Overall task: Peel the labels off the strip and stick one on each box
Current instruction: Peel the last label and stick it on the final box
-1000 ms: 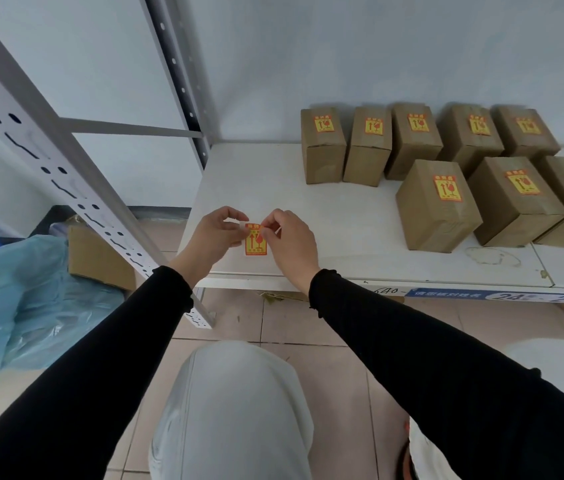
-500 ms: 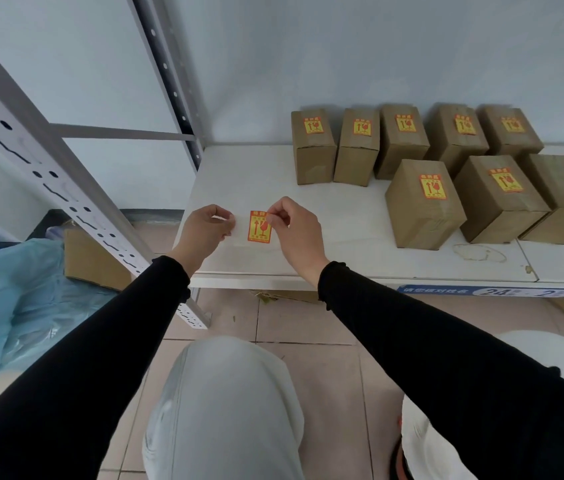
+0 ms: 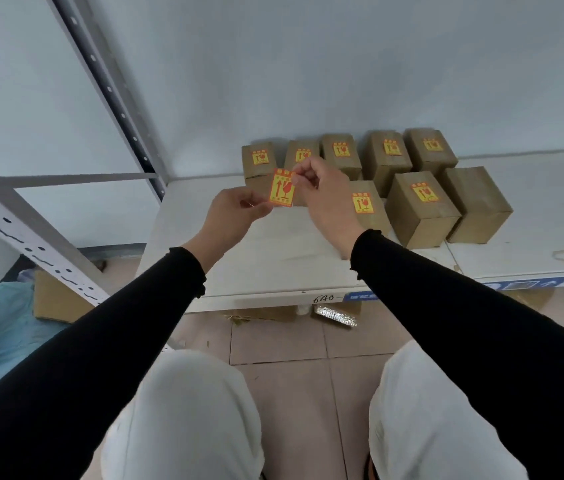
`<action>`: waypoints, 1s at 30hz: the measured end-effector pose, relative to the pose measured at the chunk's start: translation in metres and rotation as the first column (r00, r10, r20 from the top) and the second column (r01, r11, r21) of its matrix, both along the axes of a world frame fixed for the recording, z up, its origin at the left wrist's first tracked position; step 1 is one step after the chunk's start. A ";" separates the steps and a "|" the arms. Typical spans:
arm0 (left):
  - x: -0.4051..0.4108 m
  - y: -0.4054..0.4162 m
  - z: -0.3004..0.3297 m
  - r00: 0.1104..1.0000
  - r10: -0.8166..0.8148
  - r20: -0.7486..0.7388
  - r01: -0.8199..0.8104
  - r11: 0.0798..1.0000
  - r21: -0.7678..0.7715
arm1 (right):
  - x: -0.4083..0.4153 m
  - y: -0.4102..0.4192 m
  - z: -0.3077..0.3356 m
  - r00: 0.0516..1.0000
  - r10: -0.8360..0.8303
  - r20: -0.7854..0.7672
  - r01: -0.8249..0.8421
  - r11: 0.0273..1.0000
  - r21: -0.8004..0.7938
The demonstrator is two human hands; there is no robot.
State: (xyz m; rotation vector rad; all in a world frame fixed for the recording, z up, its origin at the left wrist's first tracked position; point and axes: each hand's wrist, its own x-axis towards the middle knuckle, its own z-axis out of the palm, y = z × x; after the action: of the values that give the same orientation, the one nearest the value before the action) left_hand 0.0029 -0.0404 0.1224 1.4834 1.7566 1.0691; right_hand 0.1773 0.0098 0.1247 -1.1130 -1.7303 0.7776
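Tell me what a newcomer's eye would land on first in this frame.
The bright orange-and-yellow label, pinched at its top corner by the right hand and held up in front of the shelf, draws the eye first. Next come the brown boxes clustered at the back right of the shelf, most already wearing the same sticker, while the unlabelled box at the far right stands bare. The left hand holds something thin just beside the label.

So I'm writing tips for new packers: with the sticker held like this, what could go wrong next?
The label hangs from one top corner pinched in the right hand, so it may curl and stick to itself or the fingers. The only unlabelled box sits far right, behind the labelled ones, so the reaching sleeve might knock them. The left hand appears to pinch backing that may get dropped.
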 end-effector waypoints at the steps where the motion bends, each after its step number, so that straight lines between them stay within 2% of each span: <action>1: 0.012 0.004 0.006 1.000 -0.008 0.030 0.008 1.000 0.011 | 0.013 0.004 0.004 1.000 -0.011 -0.016 0.011 1.000 0.015; 8: 0.102 0.036 0.034 0.987 -0.115 0.113 0.111 0.993 0.040 | 0.104 0.023 0.023 0.995 -0.099 -0.002 0.099 0.992 0.083; 12: 0.154 0.056 0.040 0.976 -0.169 0.135 0.168 0.986 0.021 | 0.157 0.035 0.025 0.992 -0.125 0.012 0.124 0.990 0.069; 17: 0.216 0.086 0.033 0.979 -0.189 0.079 0.189 0.982 0.002 | 0.217 0.054 0.018 0.980 -0.195 -0.028 0.196 0.979 0.047; 23: 0.289 0.121 0.017 0.974 -0.222 0.039 0.224 0.972 -0.065 | 0.286 0.094 0.000 0.950 -0.306 0.064 0.305 0.952 0.022; 30: 0.350 0.164 -0.010 0.978 -0.206 0.018 0.206 0.969 -0.139 | 0.341 0.140 -0.021 0.931 -0.314 0.188 0.325 0.945 -0.033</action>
State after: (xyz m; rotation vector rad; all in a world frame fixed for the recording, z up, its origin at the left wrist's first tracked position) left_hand 0.3524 0.1239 0.1121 1.5359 1.5993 0.8251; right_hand 0.5184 0.1501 0.1041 -1.5040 -1.6199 0.5448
